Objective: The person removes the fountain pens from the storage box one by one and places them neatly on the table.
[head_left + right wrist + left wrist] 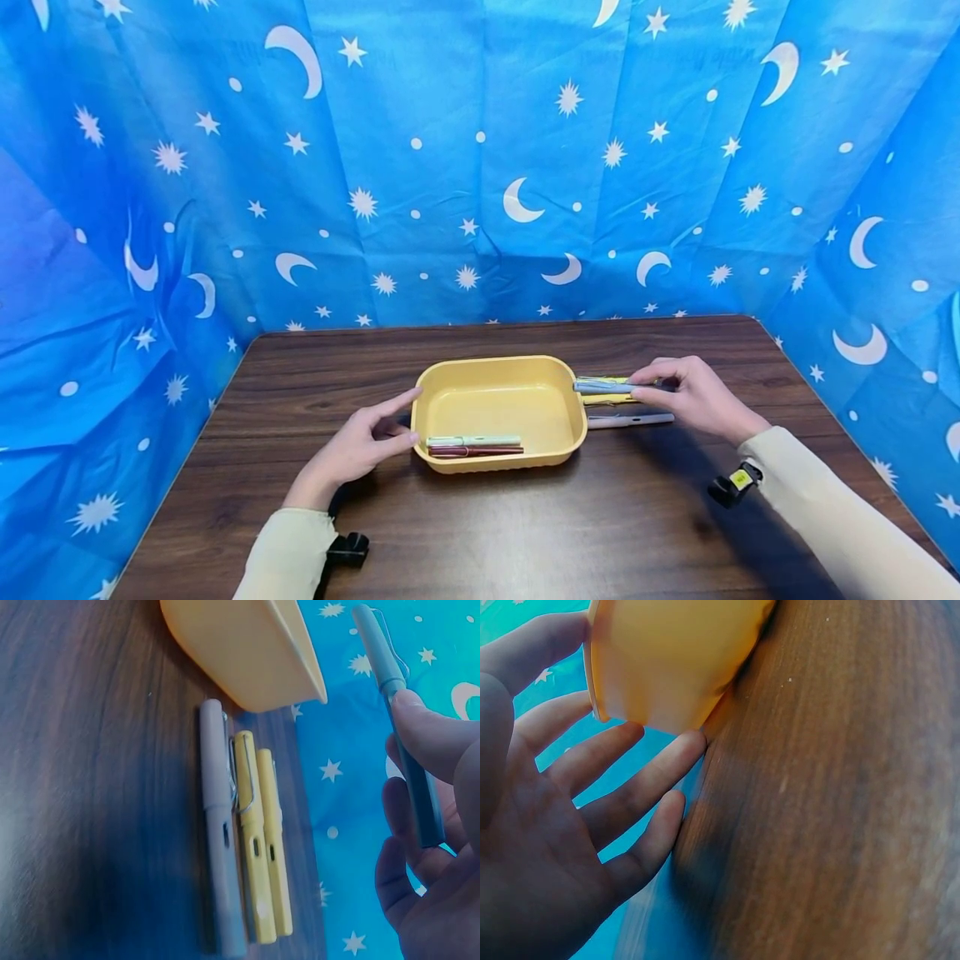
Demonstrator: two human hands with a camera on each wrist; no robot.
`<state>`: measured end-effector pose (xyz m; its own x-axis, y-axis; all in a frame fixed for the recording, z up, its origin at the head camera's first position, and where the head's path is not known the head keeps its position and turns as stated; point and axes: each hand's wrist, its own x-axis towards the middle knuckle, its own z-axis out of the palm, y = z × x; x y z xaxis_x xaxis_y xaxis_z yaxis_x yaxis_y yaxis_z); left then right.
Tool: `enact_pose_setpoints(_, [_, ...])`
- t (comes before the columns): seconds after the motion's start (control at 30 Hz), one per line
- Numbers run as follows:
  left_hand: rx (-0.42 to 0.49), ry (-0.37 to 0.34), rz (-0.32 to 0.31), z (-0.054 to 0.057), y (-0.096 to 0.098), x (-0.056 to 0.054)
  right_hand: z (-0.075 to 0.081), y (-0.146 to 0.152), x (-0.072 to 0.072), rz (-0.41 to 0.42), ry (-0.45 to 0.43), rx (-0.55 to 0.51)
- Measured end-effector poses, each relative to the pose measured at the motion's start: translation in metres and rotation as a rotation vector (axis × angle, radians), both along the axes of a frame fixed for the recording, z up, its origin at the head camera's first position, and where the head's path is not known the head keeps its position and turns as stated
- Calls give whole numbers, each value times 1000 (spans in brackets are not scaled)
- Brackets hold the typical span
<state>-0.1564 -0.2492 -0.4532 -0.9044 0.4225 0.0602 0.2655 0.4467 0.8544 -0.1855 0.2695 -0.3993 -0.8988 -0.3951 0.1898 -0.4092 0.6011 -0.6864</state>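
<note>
I count one table (525,533), one yellow tray (495,408). In tray: one pale green pen (483,440), one dark red pen (476,452). On table: two yellow pens (256,832) (274,840), one greyish pen (217,817). In my right grip (686,392): one blue-grey pen (382,660). Six pens total. Two grips, counting left grip (367,437). Two pale sleeves (281,554) (825,500).

The tray (495,408) is yellow, the raised pen (606,387) grey-blue, the far cloth (442,92) blue with white moons (513,204) and stars (569,98).

Sleeves (287,552) are pale cream; wrist devices (347,549) black, one with a yellow label (741,479).
</note>
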Motion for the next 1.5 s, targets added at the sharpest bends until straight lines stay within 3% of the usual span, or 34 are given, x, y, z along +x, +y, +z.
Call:
enact_pose_setpoints(0.3, [-8, -4, 3, 0, 0, 0, -10, 20, 12, -15, 11, 8])
enact_pose_setpoints(0.97, [-10, -7, -1, 0, 0, 0, -40, 30, 31, 11, -115, -15])
enact_pose_setpoints(1.23, [-22, -15, 11, -1, 0, -1, -52, 30, 30, 59, -134, 13])
enact_pose_setpoints(1.5, [-28, -14, 11, 0, 1, 0, -61, 29, 29, 101, -89, 51])
